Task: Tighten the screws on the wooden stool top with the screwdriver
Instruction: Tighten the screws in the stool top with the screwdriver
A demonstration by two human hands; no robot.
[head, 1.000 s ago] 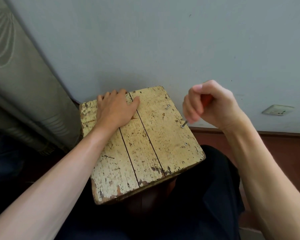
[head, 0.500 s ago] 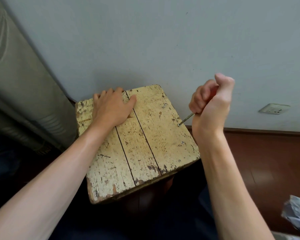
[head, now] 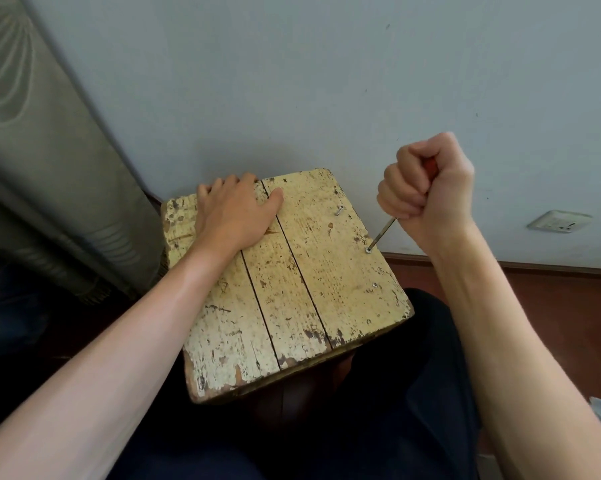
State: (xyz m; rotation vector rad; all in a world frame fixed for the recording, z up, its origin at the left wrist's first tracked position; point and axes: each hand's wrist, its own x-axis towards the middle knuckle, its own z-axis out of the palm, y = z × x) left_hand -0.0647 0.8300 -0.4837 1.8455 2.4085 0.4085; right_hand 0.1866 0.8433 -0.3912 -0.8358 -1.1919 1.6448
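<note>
1. The wooden stool top [head: 292, 299] — three worn, pale-painted planks — sat in front of the person above dark trousers [head: 396, 393], with its far edge close to the wall [head: 292, 81].
2. The left hand [head: 236, 213] lay flat on the far left part of the top, fingers straight across the left and middle planks. Its grip was slack and held nothing, only pressing on the wood.
3. The right hand [head: 427, 192] was balled in a fist just off the top's right edge. Its grip was closed tight round the screwdriver [head: 382, 233], and a bit of red handle showed between the fingers.
4. The metal shaft slanted down and to the left from the fist, its tip on a screw [head: 368, 250] near the right edge of the right plank.
5. A second screw [head: 374, 285] sat nearer the person along the same edge, low in the wood. A third screw [head: 339, 211], farther off, stood proud and leaned.
6. A curtain [head: 32, 168] hung at the left — a wall socket [head: 557, 221] showed at the right, above reddish floor [head: 552, 306].
</note>
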